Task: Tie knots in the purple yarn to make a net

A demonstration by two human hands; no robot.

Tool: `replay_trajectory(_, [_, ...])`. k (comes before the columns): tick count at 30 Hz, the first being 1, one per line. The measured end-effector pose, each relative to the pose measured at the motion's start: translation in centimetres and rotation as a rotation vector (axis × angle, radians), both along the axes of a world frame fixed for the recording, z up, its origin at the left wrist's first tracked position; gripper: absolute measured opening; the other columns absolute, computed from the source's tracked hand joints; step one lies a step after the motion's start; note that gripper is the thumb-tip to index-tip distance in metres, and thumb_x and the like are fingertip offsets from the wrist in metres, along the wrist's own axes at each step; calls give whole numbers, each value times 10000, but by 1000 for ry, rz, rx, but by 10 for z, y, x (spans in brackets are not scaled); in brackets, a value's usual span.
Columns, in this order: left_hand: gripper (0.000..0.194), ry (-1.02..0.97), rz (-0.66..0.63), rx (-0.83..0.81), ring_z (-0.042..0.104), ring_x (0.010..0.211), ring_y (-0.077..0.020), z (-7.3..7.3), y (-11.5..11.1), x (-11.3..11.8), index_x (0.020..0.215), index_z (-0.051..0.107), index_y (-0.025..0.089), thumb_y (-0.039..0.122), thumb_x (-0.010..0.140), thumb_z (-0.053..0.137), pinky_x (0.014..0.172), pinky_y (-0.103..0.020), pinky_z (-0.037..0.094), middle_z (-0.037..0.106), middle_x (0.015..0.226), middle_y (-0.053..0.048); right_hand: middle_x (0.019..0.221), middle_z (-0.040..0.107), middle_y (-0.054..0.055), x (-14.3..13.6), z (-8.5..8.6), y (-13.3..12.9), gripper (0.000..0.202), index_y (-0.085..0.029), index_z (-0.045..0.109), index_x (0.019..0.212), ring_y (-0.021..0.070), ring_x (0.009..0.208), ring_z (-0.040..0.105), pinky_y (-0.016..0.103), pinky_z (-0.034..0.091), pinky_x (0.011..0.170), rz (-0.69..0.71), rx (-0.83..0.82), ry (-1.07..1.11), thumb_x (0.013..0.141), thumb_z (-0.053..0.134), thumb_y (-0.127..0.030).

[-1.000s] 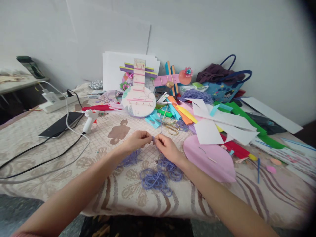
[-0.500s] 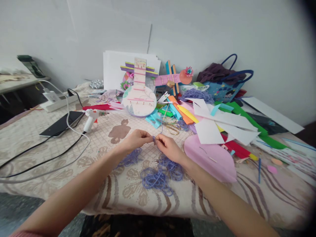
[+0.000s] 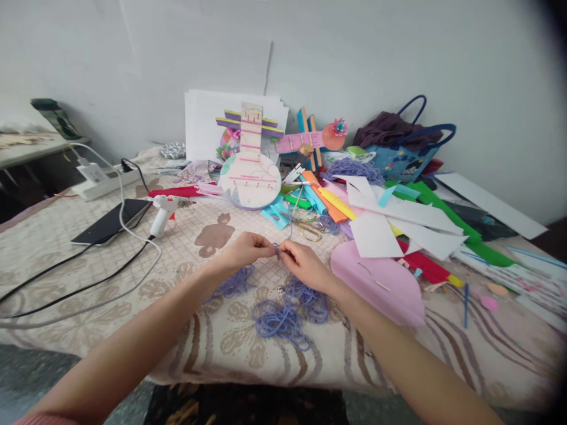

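Observation:
My left hand [image 3: 249,248] and my right hand [image 3: 305,265] meet over the middle of the table. Thumb and fingers of each are pinched on a short stretch of purple yarn [image 3: 276,248] between them. One strand rises from there toward the gold-handled scissors [image 3: 310,229] lying just beyond. Loose tangles of the same yarn lie below my hands: a pile [image 3: 280,323] nearest me, another [image 3: 310,300] under my right wrist, and a third [image 3: 234,282] beside my left forearm. Whether the yarn is knotted between my fingertips is too small to tell.
A white glue gun [image 3: 163,215] and a black tablet [image 3: 110,222] with cables lie to the left. Pink felt [image 3: 381,283] and white board scraps [image 3: 376,236] lie right. Behind stand a decorated round-bodied craft [image 3: 250,180] and a blue bag [image 3: 403,162].
Almost nothing differs. Both hands stay pinched on the yarn in the same place, with only a slight shift of the fingers.

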State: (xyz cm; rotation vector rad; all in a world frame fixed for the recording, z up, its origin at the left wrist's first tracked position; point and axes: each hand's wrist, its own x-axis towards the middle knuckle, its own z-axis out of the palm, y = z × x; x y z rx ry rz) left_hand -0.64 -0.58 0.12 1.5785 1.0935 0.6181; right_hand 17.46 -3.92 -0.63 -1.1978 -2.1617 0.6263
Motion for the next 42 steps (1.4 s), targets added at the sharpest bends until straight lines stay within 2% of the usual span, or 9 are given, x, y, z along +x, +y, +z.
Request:
replay_trajectory(11, [179, -35, -13, 18, 467, 531, -78, -5, 2, 1, 680, 678, 127, 294, 625, 647, 517, -201, 336, 606, 595, 5, 697, 534, -9, 2, -2, 2, 79, -182, 494, 776, 118, 641, 483, 225, 315, 587, 13, 12, -58, 817, 434, -153])
replay_trajectory(15, [194, -3, 16, 26, 428, 494, -70, -3, 1, 2, 664, 665, 126, 315, 636, 633, 476, -201, 294, 570, 555, 19, 744, 588, 3, 4, 0, 3, 92, -179, 542, 809, 120, 672, 519, 222, 347, 612, 18, 9, -34, 812, 454, -155])
replay_trajectory(23, [173, -13, 121, 82, 487, 582, -88, 1, -1, 5, 697, 650, 129, 293, 649, 621, 528, -195, 346, 607, 642, -1, 647, 575, -15, 7, 10, -5, 122, -185, 574, 778, 105, 570, 498, 220, 346, 567, -149, 106, -10, 832, 464, -198])
replay_trajectory(26, [144, -16, 118, 61, 453, 529, -71, 2, -3, 8, 664, 630, 135, 278, 656, 611, 477, -183, 308, 581, 600, 14, 715, 612, -3, 0, 9, -14, 117, -197, 583, 857, 113, 616, 535, 226, 366, 605, -87, 117, -51, 837, 468, -189])
replay_trajectory(31, [229, -92, 122, -99, 230, 365, -37, 3, -4, 10, 632, 558, 145, 361, 680, 614, 380, -198, 141, 352, 402, 84, 850, 629, 42, -10, -1, -20, 159, -199, 568, 929, 146, 743, 568, 257, 382, 678, 42, 162, -253, 879, 418, -193])
replay_trajectory(35, [251, -212, 101, -178, 203, 357, -29, -3, -4, 11, 670, 533, 151, 383, 691, 624, 377, -199, 112, 316, 412, 93, 897, 591, 43, -1, 10, -16, 129, -200, 540, 922, 144, 778, 548, 259, 384, 693, 149, 140, -268, 884, 417, -203])
replay_trajectory(37, [244, -246, 81, -186, 201, 360, -27, -5, -3, 10, 689, 535, 148, 379, 713, 610, 377, -196, 117, 310, 420, 93, 968, 567, 46, 11, 22, -14, 150, -201, 503, 989, 130, 740, 530, 256, 391, 675, 162, 71, -209, 847, 495, -250])
replay_trajectory(39, [230, -266, 66, -181, 196, 364, -26, -5, -2, 9, 695, 541, 141, 360, 732, 600, 376, -192, 120, 287, 418, 95, 1006, 548, 55, 26, 33, -13, 359, -194, 466, 1058, 128, 712, 512, 259, 395, 655, 159, -22, -206, 764, 608, -342])
replay_trajectory(42, [206, -277, 75, -173, 187, 366, -25, -4, -1, 8, 697, 548, 133, 329, 745, 594, 374, -188, 117, 270, 419, 96, 993, 542, 57, 45, 38, -14, 538, -189, 495, 1044, 158, 762, 514, 263, 391, 640, 281, -167, -377, 608, 731, -396])
